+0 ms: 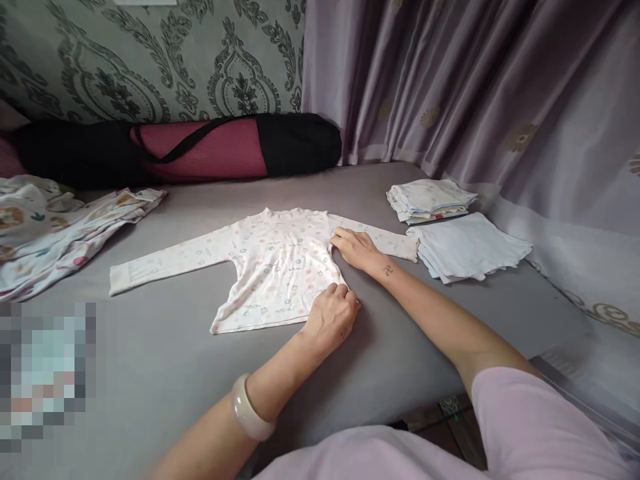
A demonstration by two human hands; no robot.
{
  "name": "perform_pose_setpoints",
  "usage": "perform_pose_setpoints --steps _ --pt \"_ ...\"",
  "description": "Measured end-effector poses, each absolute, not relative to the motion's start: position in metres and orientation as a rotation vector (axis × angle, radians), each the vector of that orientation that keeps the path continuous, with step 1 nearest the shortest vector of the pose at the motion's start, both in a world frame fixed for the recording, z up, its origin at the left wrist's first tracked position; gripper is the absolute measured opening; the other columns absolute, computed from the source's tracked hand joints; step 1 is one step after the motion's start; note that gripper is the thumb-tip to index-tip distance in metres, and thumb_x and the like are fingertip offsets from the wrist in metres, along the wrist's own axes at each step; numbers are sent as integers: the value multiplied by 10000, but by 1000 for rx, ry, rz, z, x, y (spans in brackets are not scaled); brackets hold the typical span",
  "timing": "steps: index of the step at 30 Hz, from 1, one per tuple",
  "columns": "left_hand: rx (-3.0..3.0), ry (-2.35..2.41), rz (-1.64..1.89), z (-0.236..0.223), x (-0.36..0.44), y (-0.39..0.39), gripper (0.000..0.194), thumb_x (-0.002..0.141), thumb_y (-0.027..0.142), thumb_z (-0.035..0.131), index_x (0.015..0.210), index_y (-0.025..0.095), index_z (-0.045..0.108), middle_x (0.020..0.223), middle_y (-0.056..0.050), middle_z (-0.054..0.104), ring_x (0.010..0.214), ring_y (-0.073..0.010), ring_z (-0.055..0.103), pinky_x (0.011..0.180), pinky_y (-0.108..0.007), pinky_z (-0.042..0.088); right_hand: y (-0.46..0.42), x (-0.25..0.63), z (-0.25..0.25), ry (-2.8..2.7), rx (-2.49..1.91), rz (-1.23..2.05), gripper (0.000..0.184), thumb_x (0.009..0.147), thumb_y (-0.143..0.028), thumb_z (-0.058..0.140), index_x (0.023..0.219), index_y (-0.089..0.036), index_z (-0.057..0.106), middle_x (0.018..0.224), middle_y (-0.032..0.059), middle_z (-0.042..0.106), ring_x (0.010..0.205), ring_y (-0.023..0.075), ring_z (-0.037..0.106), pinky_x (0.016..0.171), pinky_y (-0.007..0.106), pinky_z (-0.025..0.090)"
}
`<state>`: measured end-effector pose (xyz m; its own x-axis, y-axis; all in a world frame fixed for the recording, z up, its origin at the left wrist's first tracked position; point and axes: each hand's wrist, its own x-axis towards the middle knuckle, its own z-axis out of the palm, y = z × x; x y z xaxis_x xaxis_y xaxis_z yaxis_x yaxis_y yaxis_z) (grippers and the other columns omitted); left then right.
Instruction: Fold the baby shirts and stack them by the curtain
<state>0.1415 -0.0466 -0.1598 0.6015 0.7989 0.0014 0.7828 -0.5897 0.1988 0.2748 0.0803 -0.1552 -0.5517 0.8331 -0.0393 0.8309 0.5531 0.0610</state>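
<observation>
A small white long-sleeved shirt [280, 267] with a pale print lies spread flat on the grey sheet, its sleeves stretched out to both sides. At its lower right corner, my left hand [333, 310] is closed on the hem, the fingers curled under. Higher up on the same side edge, near the right armpit, my right hand [355, 248] pinches the shirt's fabric. The right sleeve runs on behind my right hand, and its cuff touches a folded white pile.
Folded clothes [430, 199] and a white folded stack [473, 248] lie at the right. Crumpled printed cloth [60, 230] is at the left. A black and pink long bag [200, 150] lies along the wall. Purple curtains [400, 80] hang at the back right. A blurred patch covers the lower left.
</observation>
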Motion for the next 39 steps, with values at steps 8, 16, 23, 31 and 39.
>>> perform_pose_setpoints --steps 8,16,23,31,39 --pt "2462 1405 289 -170 140 -39 279 1009 201 362 918 154 621 908 -99 661 872 -214 620 765 -325 482 92 281 -154 2724 1354 264 300 986 -83 367 1086 -159 640 1171 114 602 1012 216 534 725 298 369" --pt "2257 1219 480 -176 132 -38 269 997 250 415 879 185 648 900 -66 657 864 -191 605 786 -289 468 96 285 -160 2734 1341 237 277 996 -112 394 1044 -165 661 1132 95 622 1016 212 535 797 309 367" --pt "2276 1229 488 -165 130 -38 289 991 292 401 841 206 632 805 -50 653 765 -190 598 733 -304 468 88 263 -147 2641 1613 81 335 970 -85 360 1056 -153 677 1150 131 634 1089 246 547 921 355 387" --pt "2248 2023 563 -186 62 7 370 870 102 403 1211 56 542 1291 -247 583 1295 -312 499 1059 -443 405 61 171 -172 2850 1544 -438 557 967 -168 372 1503 -26 320 1603 187 269 1485 264 209 1201 419 171" --pt "2153 2197 323 -206 55 4 560 973 275 286 1443 1 420 1537 -230 381 1460 -348 302 1184 -513 257 60 184 -200 2845 1702 -370 644 1012 -423 301 1534 -46 295 1627 143 219 1511 254 144 1228 432 66"
